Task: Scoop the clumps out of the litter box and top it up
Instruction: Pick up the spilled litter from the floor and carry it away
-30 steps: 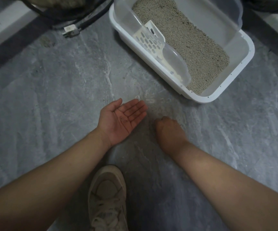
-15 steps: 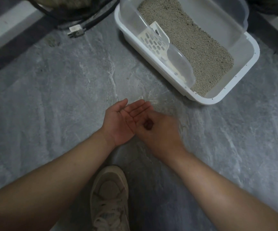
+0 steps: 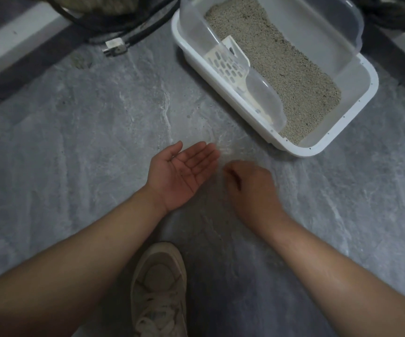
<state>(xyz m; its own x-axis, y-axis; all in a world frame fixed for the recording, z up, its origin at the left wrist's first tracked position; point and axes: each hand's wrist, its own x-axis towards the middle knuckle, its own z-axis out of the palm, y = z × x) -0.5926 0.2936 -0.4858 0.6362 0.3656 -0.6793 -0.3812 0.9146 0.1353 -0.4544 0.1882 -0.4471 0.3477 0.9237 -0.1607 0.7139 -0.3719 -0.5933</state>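
Observation:
The white litter box (image 3: 293,150) stands on the floor at the upper right, with a clear plastic hood (image 3: 330,20) around its far end. Grey litter (image 3: 293,69) fills it. A white slotted scoop (image 3: 230,66) leans inside against the near wall. My left hand (image 3: 184,173) lies palm up with straight fingers just above the floor, in front of the box. My right hand (image 3: 252,188) is beside it, knuckles up and blurred, fingers curled down to the floor. Its fingertips are hidden.
The floor is grey stone-look tile (image 3: 75,154) with faint dust near my hands. Black cables (image 3: 123,27) and a plug (image 3: 114,46) lie at the upper left. My pale sneaker (image 3: 160,288) is planted between my forearms.
My right hand went from the floor to over my left palm, then back to the floor on the right. My left hand stayed palm up. The view shifted slightly.

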